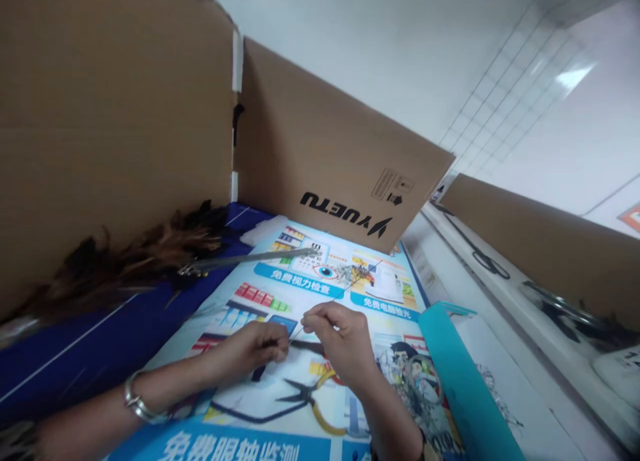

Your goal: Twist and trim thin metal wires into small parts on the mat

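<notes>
My right hand is pinched shut on a thin wire, which sticks out past the fingertips toward the upper right. A short stretch of it also runs down to my left hand, whose fingers are curled closed around its lower end. Below the hands lie pliers with yellow handles and dark jaws, their jaws apart. Partly hidden behind my right hand is another dark-bladed tool. A black curved strip lies under my left forearm.
A printed poster covers the work surface. Tangled wire pieces sit farther back, and more lie beside a coil at right. A teal box stands at right. Brown feathers and metal rods lie left, by cardboard walls.
</notes>
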`<control>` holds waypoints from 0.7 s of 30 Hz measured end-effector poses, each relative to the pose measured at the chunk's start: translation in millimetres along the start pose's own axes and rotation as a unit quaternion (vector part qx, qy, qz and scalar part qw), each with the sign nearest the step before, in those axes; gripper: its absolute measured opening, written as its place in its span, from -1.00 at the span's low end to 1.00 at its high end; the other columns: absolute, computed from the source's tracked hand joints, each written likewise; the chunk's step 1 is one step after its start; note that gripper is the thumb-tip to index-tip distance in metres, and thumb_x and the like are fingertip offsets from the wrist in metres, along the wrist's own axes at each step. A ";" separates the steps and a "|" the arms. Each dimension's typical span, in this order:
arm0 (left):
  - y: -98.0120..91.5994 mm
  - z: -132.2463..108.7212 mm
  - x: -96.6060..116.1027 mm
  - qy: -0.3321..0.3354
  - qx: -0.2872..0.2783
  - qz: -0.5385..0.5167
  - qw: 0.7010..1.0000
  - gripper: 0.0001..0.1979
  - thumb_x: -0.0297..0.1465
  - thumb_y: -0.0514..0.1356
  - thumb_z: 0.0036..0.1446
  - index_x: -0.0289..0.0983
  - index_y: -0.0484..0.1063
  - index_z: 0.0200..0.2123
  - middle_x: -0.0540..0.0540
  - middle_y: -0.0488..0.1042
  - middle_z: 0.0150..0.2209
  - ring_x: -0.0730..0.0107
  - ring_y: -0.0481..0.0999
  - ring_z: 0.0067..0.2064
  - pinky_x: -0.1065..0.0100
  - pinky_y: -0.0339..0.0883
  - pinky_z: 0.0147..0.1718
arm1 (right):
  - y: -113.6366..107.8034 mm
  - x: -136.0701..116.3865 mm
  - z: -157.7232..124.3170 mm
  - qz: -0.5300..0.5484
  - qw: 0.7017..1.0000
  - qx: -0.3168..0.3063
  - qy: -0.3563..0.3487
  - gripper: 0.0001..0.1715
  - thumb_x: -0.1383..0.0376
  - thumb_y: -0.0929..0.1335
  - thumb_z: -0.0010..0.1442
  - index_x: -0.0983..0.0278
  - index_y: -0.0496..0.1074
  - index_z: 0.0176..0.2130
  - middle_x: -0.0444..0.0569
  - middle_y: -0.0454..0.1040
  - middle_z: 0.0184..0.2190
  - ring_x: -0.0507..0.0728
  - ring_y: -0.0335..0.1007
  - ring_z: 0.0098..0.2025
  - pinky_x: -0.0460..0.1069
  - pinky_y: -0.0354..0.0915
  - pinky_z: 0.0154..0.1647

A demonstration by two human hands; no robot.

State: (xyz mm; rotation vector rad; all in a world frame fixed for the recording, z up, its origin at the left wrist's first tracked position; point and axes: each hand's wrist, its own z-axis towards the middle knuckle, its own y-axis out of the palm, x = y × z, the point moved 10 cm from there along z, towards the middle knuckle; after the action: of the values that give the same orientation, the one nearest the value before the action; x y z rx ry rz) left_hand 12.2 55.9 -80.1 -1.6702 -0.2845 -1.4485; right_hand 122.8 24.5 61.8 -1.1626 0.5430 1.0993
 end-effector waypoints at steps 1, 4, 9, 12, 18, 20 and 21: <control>0.7 0.9 1.1 0.001 -0.002 0.008 1.000 -0.82 -0.31 0.15 0.21 -0.23 0.44 -0.42 0.00 0.50 -0.44 0.31 0.45 -0.34 0.39 0.22 -0.32 | -1.7 3.7 0.6 0.006 1.000 0.005 0.014 -0.80 0.36 0.42 0.22 0.18 0.64 -0.41 -0.13 0.66 -0.39 0.09 0.59 -0.31 -0.07 0.43 -0.24; -2.1 1.8 6.2 0.005 -0.006 0.028 1.000 -0.87 -0.36 0.15 0.16 -0.23 0.41 -0.43 -0.01 0.49 -0.44 0.29 0.44 -0.33 0.38 0.20 -0.33 | -9.6 8.1 1.4 0.033 0.998 0.024 0.038 -0.83 0.36 0.44 0.17 0.18 0.64 -0.43 -0.12 0.66 -0.40 0.10 0.59 -0.30 -0.06 0.43 -0.23; -26.4 -5.3 14.6 -0.011 -0.022 0.069 0.997 -0.91 -0.43 0.12 0.09 -0.22 0.42 -0.41 -0.01 0.52 -0.40 0.27 0.44 -0.30 0.37 0.19 -0.30 | -29.5 12.2 1.4 0.091 0.992 0.062 0.058 -0.83 0.31 0.46 0.09 0.21 0.59 -0.53 -0.07 0.65 -0.41 0.13 0.55 -0.31 -0.03 0.44 -0.26; -42.3 -10.1 16.3 -0.029 -0.040 0.099 0.994 -0.90 -0.47 0.12 0.03 -0.22 0.43 -0.40 -0.01 0.52 -0.38 0.25 0.44 -0.28 0.37 0.18 -0.30 | -30.6 24.7 3.4 0.131 0.986 0.059 0.080 -0.85 0.29 0.47 0.04 0.23 0.58 -0.54 -0.07 0.63 -0.44 0.11 0.52 -0.36 -0.03 0.42 -0.30; -27.9 -15.4 21.6 -0.066 -0.091 0.023 0.993 -0.98 -0.44 0.14 0.01 -0.22 0.36 -0.42 0.03 0.47 -0.40 0.29 0.41 -0.30 0.38 0.20 -0.31 | -1.2 67.3 1.1 0.185 0.969 0.047 0.158 -0.87 0.25 0.48 0.01 0.25 0.59 -0.50 -0.10 0.55 -0.54 0.07 0.44 -0.46 -0.05 0.37 -0.35; -13.8 -16.3 22.9 -0.079 -0.099 -0.069 0.990 -0.93 -0.36 0.17 0.11 -0.22 0.34 -0.38 0.02 0.50 -0.39 0.29 0.46 -0.29 0.36 0.27 -0.27 | 15.3 77.2 -2.3 0.209 0.962 0.039 0.171 -0.89 0.28 0.49 0.01 0.26 0.58 -0.51 -0.12 0.54 -0.56 0.06 0.43 -0.46 -0.05 0.37 -0.32; -7.8 -16.6 22.2 -0.089 -0.096 -0.131 0.983 -0.86 -0.28 0.19 0.15 -0.21 0.32 -0.35 0.02 0.51 -0.39 0.31 0.48 -0.32 0.36 0.29 -0.29 | 24.5 80.5 -4.1 0.222 0.959 0.031 0.174 -0.90 0.29 0.49 0.01 0.26 0.58 -0.51 -0.13 0.54 -0.55 0.06 0.43 -0.46 -0.05 0.37 -0.31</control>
State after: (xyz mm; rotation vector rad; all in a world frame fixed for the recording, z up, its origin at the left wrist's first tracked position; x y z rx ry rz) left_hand 2.2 40.4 -58.0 -1.9833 -0.4943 -1.5588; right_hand 134.7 52.8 -16.7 -1.2182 1.1478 1.2489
